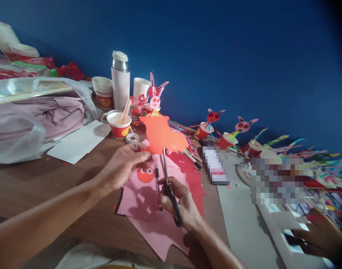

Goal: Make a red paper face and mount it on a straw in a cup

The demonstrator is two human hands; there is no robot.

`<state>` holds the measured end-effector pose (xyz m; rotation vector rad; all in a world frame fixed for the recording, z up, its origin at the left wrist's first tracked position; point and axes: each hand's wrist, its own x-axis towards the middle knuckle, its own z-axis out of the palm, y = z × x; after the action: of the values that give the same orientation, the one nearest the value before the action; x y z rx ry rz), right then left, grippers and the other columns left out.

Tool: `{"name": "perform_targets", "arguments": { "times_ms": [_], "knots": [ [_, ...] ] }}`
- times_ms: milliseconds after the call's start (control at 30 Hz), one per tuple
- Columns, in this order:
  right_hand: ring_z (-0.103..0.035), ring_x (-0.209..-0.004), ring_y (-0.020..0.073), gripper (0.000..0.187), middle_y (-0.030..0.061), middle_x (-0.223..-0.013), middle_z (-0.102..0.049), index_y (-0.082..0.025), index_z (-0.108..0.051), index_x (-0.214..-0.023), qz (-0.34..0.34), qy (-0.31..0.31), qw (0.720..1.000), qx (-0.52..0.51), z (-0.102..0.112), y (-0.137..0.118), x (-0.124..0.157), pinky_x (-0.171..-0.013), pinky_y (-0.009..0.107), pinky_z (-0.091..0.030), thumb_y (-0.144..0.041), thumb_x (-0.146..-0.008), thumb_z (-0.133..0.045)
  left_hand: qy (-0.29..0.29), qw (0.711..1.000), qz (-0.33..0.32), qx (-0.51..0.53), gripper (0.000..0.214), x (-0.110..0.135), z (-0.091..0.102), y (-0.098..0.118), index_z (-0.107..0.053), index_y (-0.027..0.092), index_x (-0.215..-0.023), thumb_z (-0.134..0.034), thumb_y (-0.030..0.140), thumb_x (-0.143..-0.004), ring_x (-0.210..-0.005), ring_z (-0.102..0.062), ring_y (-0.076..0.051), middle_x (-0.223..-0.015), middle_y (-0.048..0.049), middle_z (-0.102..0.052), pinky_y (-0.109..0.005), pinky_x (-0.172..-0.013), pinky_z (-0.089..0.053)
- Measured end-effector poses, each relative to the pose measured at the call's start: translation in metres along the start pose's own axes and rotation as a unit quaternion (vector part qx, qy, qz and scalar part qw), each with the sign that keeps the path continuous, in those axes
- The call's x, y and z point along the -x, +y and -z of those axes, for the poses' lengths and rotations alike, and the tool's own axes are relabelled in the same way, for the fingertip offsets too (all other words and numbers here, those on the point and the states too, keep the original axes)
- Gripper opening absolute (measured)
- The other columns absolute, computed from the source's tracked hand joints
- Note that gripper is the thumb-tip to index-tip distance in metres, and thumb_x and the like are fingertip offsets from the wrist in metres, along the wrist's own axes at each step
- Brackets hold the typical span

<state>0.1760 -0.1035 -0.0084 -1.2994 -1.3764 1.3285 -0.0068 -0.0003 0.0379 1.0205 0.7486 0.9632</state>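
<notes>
My left hand (pixel 123 166) pinches the lower left edge of an orange paper sheet (pixel 162 135) and holds it up above the table. My right hand (pixel 180 203) grips black-handled scissors (pixel 168 179), whose blades point up and meet the bottom edge of the orange paper. Under both hands lie pink paper sheets (pixel 154 220), with a round orange cut-out (pixel 145 175) on top and a red paper piece (pixel 191 175) to the right.
A red paper cup with a straw (pixel 119 125), a tape roll (pixel 132 138), a white thermos (pixel 120 80) and cup stacks stand behind. Paper-cup rabbit figures (pixel 212 125) line the blue wall. White paper (pixel 79 142) and bagged cloth (pixel 33 116) lie left.
</notes>
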Motion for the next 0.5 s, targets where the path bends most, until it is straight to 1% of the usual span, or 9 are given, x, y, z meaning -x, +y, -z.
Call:
{"name": "perform_targets", "arguments": {
  "times_ms": [67, 167, 333, 500],
  "knots": [
    [-0.054, -0.067, 0.0141, 0.047, -0.0014, -0.074, -0.059, -0.021, -0.059, -0.111, 0.002, -0.001, 1.0, -0.012, 0.0, -0.001, 0.0, -0.063, 0.026, -0.043, -0.045, -0.075, -0.076, 0.036, 0.997, -0.038, 0.052, 0.016, -0.006, 0.009, 0.006, -0.061, 0.016, -0.074, -0.074, 0.023, -0.067, -0.058, -0.057, -0.01, -0.069, -0.0005, -0.066, -0.022, -0.054, -0.047],
    [-0.054, -0.066, 0.0138, 0.048, -0.0015, -0.074, -0.059, -0.021, -0.058, -0.111, 0.002, -0.003, 1.0, -0.021, 0.0, -0.002, -0.001, -0.062, 0.025, -0.042, -0.046, -0.075, -0.076, 0.046, 0.992, -0.061, 0.096, 0.014, -0.011, 0.018, 0.01, -0.062, 0.017, -0.076, -0.074, 0.021, -0.069, -0.057, -0.055, -0.008, -0.07, 0.0017, -0.065, -0.019, -0.053, -0.045],
    [-0.056, -0.067, 0.0148, 0.046, -0.0004, -0.073, -0.06, -0.02, -0.057, -0.11, 0.004, -0.006, 1.0, -0.013, 0.0, -0.002, -0.001, -0.064, 0.027, -0.044, -0.049, -0.077, -0.073, 0.023, 0.994, -0.043, 0.095, 0.013, -0.007, 0.014, 0.01, -0.06, 0.017, -0.074, -0.073, 0.02, -0.07, -0.058, -0.055, -0.008, -0.069, 0.0024, -0.065, -0.02, -0.054, -0.045],
    [-0.054, -0.066, 0.0137, 0.043, -0.0009, -0.074, -0.059, -0.021, -0.057, -0.11, 0.029, 0.003, 0.999, -0.036, -0.001, 0.0, -0.001, -0.063, 0.027, -0.044, -0.048, -0.079, -0.071, 0.023, 0.996, -0.039, 0.082, 0.014, -0.005, 0.012, 0.01, -0.061, 0.018, -0.075, -0.073, 0.022, -0.07, -0.062, -0.056, -0.009, -0.073, 0.0021, -0.065, -0.02, -0.055, -0.045]
  ]
}}
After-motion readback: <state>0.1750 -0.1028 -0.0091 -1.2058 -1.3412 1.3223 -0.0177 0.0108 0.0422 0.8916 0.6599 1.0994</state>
